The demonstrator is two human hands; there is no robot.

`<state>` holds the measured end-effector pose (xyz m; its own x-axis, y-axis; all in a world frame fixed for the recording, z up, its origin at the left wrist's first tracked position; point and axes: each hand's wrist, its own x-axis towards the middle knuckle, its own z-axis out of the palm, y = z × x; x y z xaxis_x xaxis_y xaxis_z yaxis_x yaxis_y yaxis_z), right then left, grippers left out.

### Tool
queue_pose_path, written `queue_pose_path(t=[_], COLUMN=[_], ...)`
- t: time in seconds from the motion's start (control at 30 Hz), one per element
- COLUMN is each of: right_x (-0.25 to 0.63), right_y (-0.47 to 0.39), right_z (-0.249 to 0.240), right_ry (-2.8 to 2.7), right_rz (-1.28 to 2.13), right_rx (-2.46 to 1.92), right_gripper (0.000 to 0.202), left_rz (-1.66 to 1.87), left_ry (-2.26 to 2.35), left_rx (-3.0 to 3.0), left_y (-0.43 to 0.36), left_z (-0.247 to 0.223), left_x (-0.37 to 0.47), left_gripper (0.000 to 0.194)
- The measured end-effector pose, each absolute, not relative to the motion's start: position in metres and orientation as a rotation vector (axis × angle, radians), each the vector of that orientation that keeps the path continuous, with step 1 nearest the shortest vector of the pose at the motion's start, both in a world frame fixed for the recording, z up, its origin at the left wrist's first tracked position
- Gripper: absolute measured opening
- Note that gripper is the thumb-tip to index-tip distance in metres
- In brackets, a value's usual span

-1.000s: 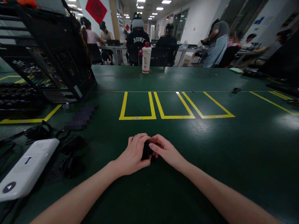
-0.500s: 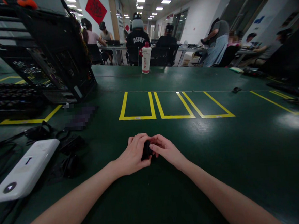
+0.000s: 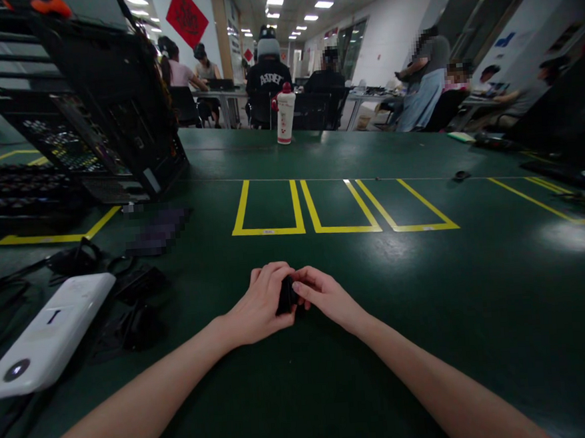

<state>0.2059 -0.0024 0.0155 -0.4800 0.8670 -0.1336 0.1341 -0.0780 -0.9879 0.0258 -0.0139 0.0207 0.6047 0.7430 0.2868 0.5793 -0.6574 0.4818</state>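
Note:
A small black object [image 3: 284,295] sits between my two hands over the green table [image 3: 363,374]; its kind is hard to make out because the fingers cover much of it. My left hand [image 3: 263,301] is wrapped round its left side, fingers on top and thumb below. From the right, my right hand [image 3: 325,297] pinches at the object's right end with thumb and fingertips. What those fingertips hold exactly is hidden.
Yellow tape outlines [image 3: 268,232] lie beyond my hands. To the left are a white power bank-like device [image 3: 54,329], black cables and straps [image 3: 134,323], and an open computer case [image 3: 115,118]. A white bottle with a red lid [image 3: 285,116] stands farther back. People sit at tables beyond.
My hands and the black object stay almost in the same place. The view has shifted very slightly, and a standing person in the background has straightened a little.

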Motion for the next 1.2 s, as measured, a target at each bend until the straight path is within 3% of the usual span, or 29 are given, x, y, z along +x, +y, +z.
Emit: queue_pose_path(t=[1.2], right_x=[0.2098], right_y=[-0.0012], right_z=[0.0141], right_ry=[-1.511], right_rz=[1.714], right_rx=[-0.92], right_gripper=[0.02], left_rz=[0.609], left_ry=[1.057], left_rx=[2.509], left_y=[-0.0143], left_z=[0.0266], left_x=[0.0253], left_gripper=[0.05])
